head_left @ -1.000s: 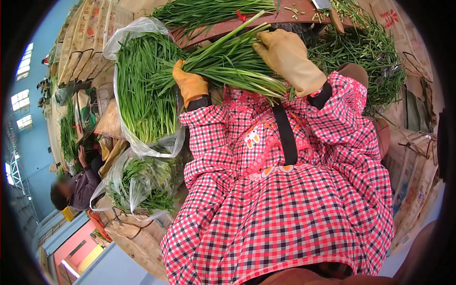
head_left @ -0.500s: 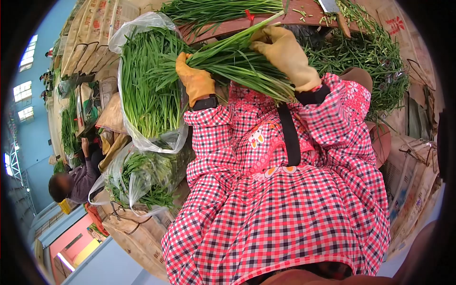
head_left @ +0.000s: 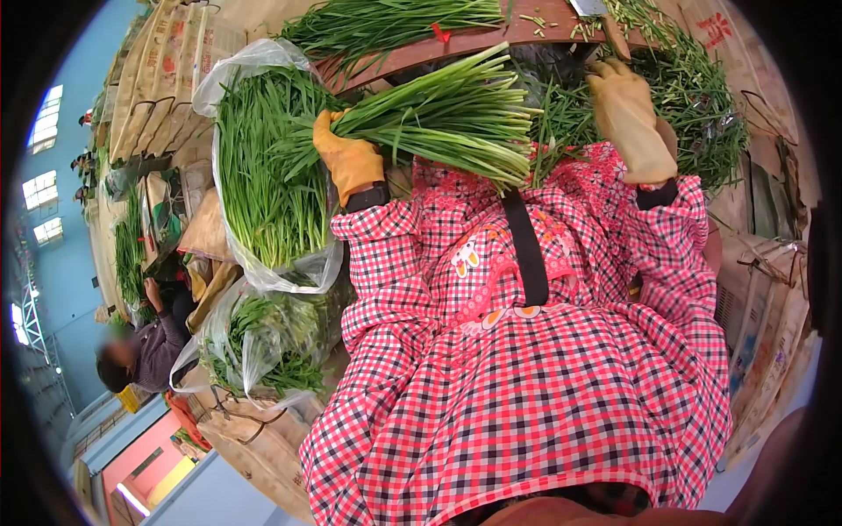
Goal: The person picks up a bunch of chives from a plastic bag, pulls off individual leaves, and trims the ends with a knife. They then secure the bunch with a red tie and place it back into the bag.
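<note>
My left hand point(head_left: 351, 159), in an orange-yellow glove, is closed around the leafy part of a bunch of garlic chives point(head_left: 447, 114). The bunch's pale cut ends fan out to the right, above my lap. My right hand point(head_left: 630, 118), in a paler yellow glove, is away from the bunch with its fingers stretched forward and nothing seen in them. It is over the loose green trimmings, just short of the wooden handle of a knife point(head_left: 616, 37). The knife's broad blade lies on the board, partly cut off by the top edge of the view.
An open plastic bag of chives point(head_left: 272, 167) stands at my left, with a second bag of greens point(head_left: 272, 337) behind it. More chives point(head_left: 386, 24) lie on the reddish-brown board point(head_left: 377, 66). Trimmings point(head_left: 693, 96) heap at the right. A person point(head_left: 145, 351) sits farther left.
My right hand has left the bunch and moved right, toward the knife. The bunch stays in my left hand, its cut ends now spread and uncovered.
</note>
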`<state>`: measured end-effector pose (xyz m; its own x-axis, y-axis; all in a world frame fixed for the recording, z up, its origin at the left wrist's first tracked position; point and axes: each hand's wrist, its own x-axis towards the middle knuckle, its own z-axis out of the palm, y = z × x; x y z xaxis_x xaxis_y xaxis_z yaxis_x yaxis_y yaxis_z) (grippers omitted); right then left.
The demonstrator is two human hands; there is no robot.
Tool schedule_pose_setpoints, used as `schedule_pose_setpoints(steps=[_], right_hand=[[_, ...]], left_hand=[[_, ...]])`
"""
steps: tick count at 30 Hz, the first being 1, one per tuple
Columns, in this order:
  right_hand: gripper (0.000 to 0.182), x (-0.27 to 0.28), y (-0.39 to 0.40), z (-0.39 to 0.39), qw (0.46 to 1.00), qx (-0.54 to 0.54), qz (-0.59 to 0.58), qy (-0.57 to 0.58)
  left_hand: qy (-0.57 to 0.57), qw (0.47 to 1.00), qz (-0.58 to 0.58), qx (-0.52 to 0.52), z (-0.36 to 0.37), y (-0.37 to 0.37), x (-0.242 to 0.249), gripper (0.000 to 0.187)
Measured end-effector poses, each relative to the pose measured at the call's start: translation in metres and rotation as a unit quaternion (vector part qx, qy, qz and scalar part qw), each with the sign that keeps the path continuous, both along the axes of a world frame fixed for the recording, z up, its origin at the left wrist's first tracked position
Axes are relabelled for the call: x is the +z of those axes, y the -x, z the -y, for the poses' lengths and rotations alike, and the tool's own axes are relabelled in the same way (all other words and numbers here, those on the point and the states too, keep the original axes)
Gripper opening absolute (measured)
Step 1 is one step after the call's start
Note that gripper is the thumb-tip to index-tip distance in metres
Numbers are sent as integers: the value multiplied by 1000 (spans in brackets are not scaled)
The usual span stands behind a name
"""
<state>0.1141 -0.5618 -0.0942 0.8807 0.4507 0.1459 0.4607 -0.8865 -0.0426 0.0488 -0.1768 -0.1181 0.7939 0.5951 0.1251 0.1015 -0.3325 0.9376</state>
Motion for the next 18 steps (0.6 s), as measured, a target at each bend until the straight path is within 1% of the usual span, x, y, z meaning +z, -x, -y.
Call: schedule_pose_setpoints(steps=[1, 2, 4, 5, 6, 7, 9, 10, 12, 13, 14, 15, 16, 17, 18], right_hand=[[37, -3, 3, -2, 990, 62, 43, -120], [39, -6, 7, -6, 978, 65, -22, -194], [43, 7, 20, -40, 925, 64, -148, -343], [57, 1, 21, -53, 917, 54, -174, -355], [59, -2, 25, -67, 933, 30, -155, -323], [62, -1, 28, -81, 948, 8, -136, -288], [56, 11, 27, -105, 946, -72, -208, -240], [54, 14, 27, -110, 940, -111, -243, -214], [46, -9, 25, -104, 965, -59, -161, -196], [42, -23, 21, -97, 975, -32, -118, -187], [36, -34, 17, -84, 966, -29, -118, -227], [36, -33, 14, -78, 964, -74, -137, -214], [35, -30, 11, -73, 960, -119, -156, -202], [35, -30, 8, -66, 952, -165, -174, -189], [37, -45, 6, -57, 946, -185, -136, -230]], left_hand=[[-25, 1000, -5, 0, -6, -1, -6, 61], [-51, 999, -13, 1, -10, 2, -11, 66], [-93, 995, -40, -1, -15, 6, -13, 68], [-114, 992, -50, -3, -16, 5, -12, 69], [-77, 996, -48, 5, -15, 5, -12, 70], [-88, 994, -58, 13, -5, 8, -1, 64], [-108, 991, -78, 31, 12, 14, 19, 53], [-107, 991, -72, 36, 9, 15, 15, 53], [-105, 992, -63, 42, -3, 15, 1, 53], [-81, 995, -48, 32, -7, 13, -4, 53], [-57, 998, -32, 23, -11, 10, -9, 52], [-30, 999, -15, 15, -15, 9, -15, 52], [-274, 959, -50, 41, -19, 9, -21, 65], [-238, 969, -48, 41, -24, 10, -26, 64], [-202, 977, -46, 40, -24, 9, -25, 64]])
